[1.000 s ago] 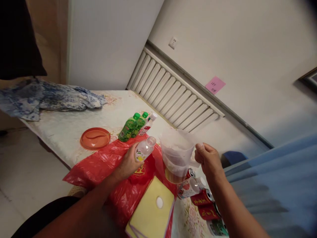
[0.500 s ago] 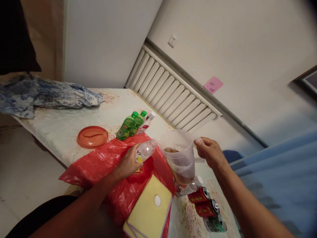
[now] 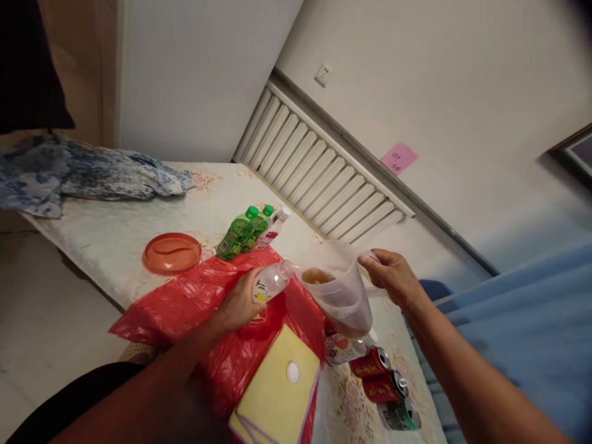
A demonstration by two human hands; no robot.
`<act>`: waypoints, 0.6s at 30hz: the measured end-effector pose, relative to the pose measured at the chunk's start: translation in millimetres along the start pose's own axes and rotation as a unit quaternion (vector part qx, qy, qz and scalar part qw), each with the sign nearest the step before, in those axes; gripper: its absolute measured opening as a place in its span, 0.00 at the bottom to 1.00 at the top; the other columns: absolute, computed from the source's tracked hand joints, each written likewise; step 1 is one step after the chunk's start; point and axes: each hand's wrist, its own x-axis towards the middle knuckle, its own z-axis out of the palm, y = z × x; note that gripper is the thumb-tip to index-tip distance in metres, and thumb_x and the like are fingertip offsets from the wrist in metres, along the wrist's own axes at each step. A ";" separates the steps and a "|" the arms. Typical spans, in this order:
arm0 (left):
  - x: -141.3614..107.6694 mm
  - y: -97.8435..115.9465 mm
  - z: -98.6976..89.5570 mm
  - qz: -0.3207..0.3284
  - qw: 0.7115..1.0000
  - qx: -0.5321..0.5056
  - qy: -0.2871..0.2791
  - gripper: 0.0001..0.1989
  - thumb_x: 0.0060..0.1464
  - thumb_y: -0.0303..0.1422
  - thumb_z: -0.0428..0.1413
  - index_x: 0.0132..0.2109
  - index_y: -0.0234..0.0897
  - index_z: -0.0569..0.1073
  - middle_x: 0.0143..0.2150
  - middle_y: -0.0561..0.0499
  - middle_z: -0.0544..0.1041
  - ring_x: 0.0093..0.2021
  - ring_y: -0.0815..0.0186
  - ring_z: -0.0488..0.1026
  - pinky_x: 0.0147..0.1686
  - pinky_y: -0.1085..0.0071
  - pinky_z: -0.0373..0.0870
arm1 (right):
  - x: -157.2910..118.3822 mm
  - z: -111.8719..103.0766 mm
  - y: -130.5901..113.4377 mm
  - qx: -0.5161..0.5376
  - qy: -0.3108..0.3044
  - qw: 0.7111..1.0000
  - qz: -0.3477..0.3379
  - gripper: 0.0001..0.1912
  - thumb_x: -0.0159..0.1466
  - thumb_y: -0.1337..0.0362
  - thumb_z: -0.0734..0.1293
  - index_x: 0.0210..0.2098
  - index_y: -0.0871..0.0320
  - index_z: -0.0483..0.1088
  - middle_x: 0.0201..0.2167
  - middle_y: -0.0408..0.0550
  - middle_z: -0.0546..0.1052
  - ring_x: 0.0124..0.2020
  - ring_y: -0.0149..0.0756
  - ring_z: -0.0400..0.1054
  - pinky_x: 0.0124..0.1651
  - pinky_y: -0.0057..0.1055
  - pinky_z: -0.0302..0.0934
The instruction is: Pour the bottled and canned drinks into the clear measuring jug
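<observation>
My left hand is closed round a clear plastic bottle with a lemon picture on its label. The bottle is uncapped and its mouth points up and right. By its handle, my right hand grips a translucent plastic jug that holds brown liquid. The jug leans toward the bottle, its rim close to the bottle's mouth; whether they touch, I cannot tell. Under the bottle lies a red plastic bag, with a yellow folder on its near part.
Green-capped bottles and a white-capped bottle stand beyond the bag. An orange lid lies left. Behind the jug are another bottle, red cans and a green can. A radiator lines the wall.
The jug has tipped further toward the bottle, its base swinging right, and the brown liquid has moved nearer its rim. My left hand and the bottle have hardly moved.
</observation>
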 end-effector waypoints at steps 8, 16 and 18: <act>0.5 -1.9 -0.3 0.011 1.000 -0.002 -0.002 0.35 0.44 0.25 0.58 0.61 0.37 0.59 0.58 0.41 0.69 0.59 0.54 0.67 0.59 0.56 0.66 | 3.3 -3.8 -3.1 -0.036 -0.015 0.999 -0.001 0.28 0.54 0.43 0.70 0.18 0.55 0.56 0.14 0.34 0.52 0.18 0.24 0.44 0.21 0.26 0.39; 0.5 -1.0 -0.5 0.014 1.000 0.001 0.000 0.36 0.44 0.24 0.58 0.61 0.39 0.59 0.58 0.42 0.69 0.60 0.53 0.67 0.60 0.54 0.65 | 3.9 -5.7 -8.6 -0.045 -0.023 0.999 -0.010 0.29 0.55 0.42 0.70 0.18 0.55 0.54 0.14 0.35 0.52 0.18 0.25 0.43 0.20 0.26 0.39; 0.4 -1.4 -0.4 0.014 1.000 0.007 0.003 0.36 0.43 0.24 0.58 0.61 0.40 0.59 0.58 0.43 0.69 0.60 0.53 0.67 0.60 0.54 0.65 | 4.4 -6.0 -9.4 -0.049 -0.023 0.998 -0.014 0.29 0.55 0.42 0.70 0.18 0.55 0.54 0.14 0.35 0.52 0.18 0.25 0.44 0.20 0.26 0.39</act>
